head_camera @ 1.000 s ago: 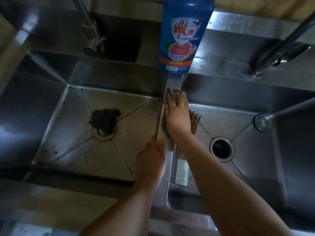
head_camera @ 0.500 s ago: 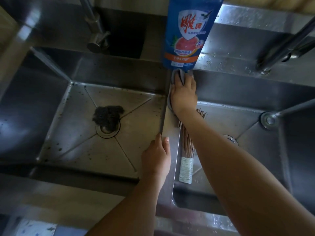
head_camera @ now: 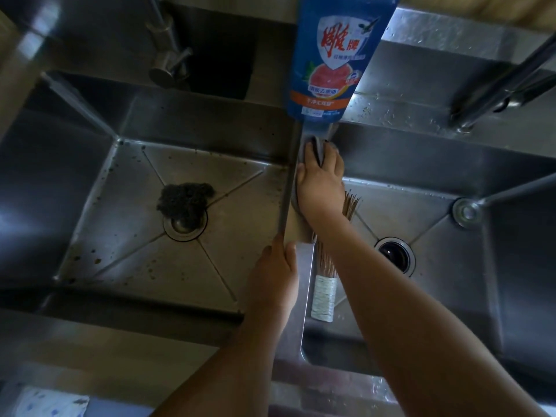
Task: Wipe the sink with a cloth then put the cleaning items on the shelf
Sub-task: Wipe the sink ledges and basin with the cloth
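Observation:
A steel double sink fills the head view, with a narrow divider [head_camera: 304, 266] between its two basins. My right hand [head_camera: 320, 188] presses a grey cloth [head_camera: 316, 145] flat onto the far part of the divider, just short of a blue detergent bottle [head_camera: 331, 55] that stands at its back end. The cloth's edge pokes up between my fingers; the rest lies under the hand. Nearer to me, my left hand [head_camera: 275, 275] holds the divider, thumb on the left-basin side and fingers curled over the top.
A dark steel-wool pad [head_camera: 183, 201] lies on the left basin's drain. A bamboo brush [head_camera: 325, 284] with a white wrapped handle lies in the right basin beside the divider, near the open drain [head_camera: 394, 255]. Two taps [head_camera: 167, 55] [head_camera: 505, 82] stand behind the basins.
My right hand slid the cloth away from me along the divider up to the bottle's base, then came back a little. My left hand has stayed on the divider.

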{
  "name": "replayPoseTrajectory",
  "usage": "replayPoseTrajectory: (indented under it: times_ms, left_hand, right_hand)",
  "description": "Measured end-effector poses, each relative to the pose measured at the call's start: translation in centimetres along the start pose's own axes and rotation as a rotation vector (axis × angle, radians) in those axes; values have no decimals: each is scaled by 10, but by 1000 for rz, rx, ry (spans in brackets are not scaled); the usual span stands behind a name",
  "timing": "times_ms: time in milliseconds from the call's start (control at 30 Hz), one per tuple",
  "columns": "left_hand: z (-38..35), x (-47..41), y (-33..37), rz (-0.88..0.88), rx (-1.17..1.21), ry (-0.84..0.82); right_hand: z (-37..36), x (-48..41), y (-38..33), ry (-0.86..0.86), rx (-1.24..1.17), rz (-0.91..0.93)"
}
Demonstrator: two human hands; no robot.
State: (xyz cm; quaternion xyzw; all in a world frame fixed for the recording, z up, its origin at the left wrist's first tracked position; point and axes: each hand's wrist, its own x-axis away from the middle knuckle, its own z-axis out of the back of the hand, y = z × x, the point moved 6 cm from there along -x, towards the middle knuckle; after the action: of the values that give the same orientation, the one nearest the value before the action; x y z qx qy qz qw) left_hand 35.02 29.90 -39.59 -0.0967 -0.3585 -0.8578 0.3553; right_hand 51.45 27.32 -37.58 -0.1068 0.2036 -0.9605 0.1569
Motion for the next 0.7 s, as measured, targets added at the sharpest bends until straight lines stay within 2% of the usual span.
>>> replayPoseTrajectory:
  times_ms: [267,500,600,700]
  left_hand:
    - [-1,-2,-1,22,46,-9]
    - [-2,-3,-2,1,91,23]
    - [-2,-1,-4,-12,161,20]
    - [-4,2,-4,-27,340,-69]
  right_hand:
    - [3,-34,1,28,7,1]
    - [4,2,4,-2,-216,24]
    - [0,32,4,9,-219,21]
    - [-1,47,8,-11,-252,20]
